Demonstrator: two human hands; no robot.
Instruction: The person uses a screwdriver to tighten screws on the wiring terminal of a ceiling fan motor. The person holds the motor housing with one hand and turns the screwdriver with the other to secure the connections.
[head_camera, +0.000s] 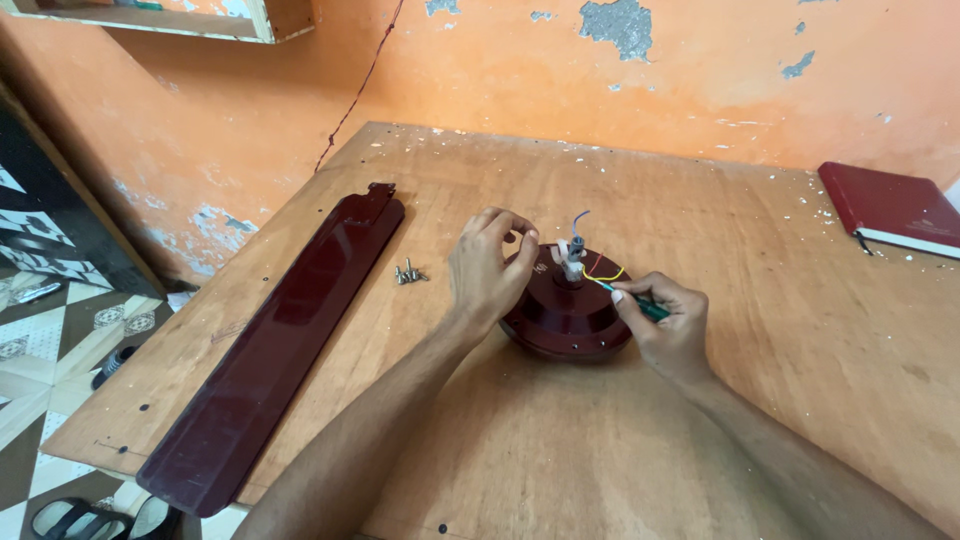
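A dark red round fan motor housing (565, 322) sits on the wooden board (620, 200), with a short grey shaft and blue, red and yellow wires at its top. My left hand (487, 268) rests on the housing's left edge, fingers pinched together above it. My right hand (668, 320) grips a green-handled screwdriver (640, 303), whose tip points at the shaft. A few loose screws (409, 273) lie just left of my left hand.
A long dark red fan blade (285, 345) lies along the board's left side. A dark red book (890, 208) sits at the far right. The orange wall stands behind; tiled floor and sandals (95, 518) show at lower left.
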